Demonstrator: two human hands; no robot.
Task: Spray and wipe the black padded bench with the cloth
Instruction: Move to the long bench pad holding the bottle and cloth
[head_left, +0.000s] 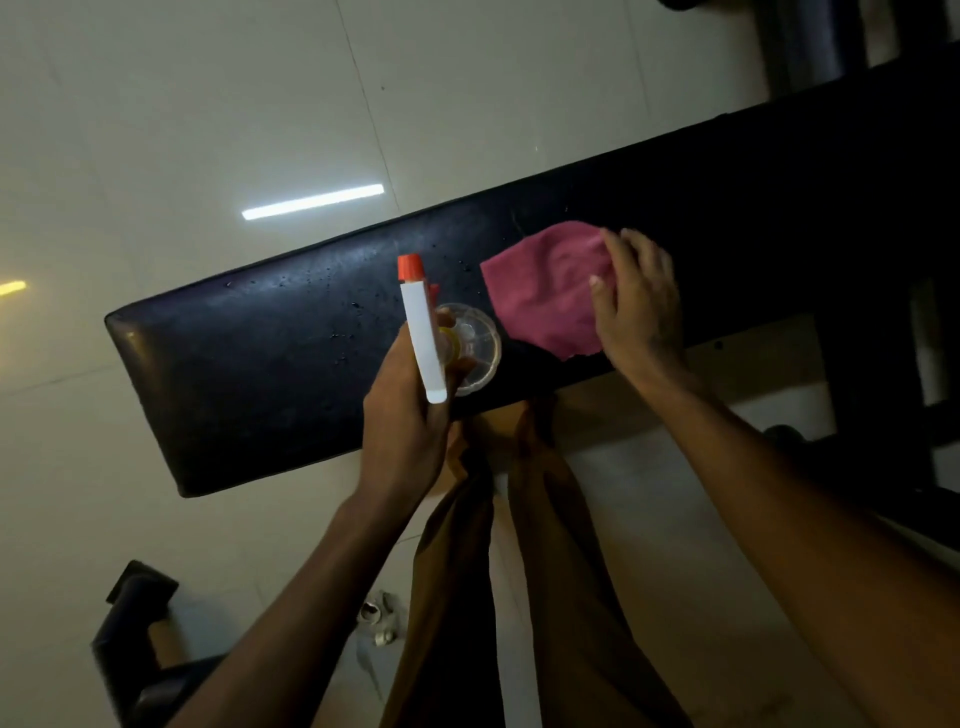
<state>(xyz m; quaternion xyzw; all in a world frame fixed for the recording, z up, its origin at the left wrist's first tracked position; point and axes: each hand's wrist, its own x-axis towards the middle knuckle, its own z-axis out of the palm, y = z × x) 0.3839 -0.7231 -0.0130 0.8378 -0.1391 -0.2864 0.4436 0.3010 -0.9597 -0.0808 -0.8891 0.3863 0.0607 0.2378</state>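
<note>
the long black padded bench (270, 364) runs from near left to far right across pale glossy floor tiles (182, 104), with water droplets beaded on its left half. the left hand (405, 415) curls its fingers around a clear plastic spray bottle with a white trigger head and orange nozzle (423, 332), held above the bench's near edge. the right hand (639, 306) lies with fingers straight and flat on a pink microfibre cloth (545, 291), pressing it onto the bench, just right of the bottle.
</note>
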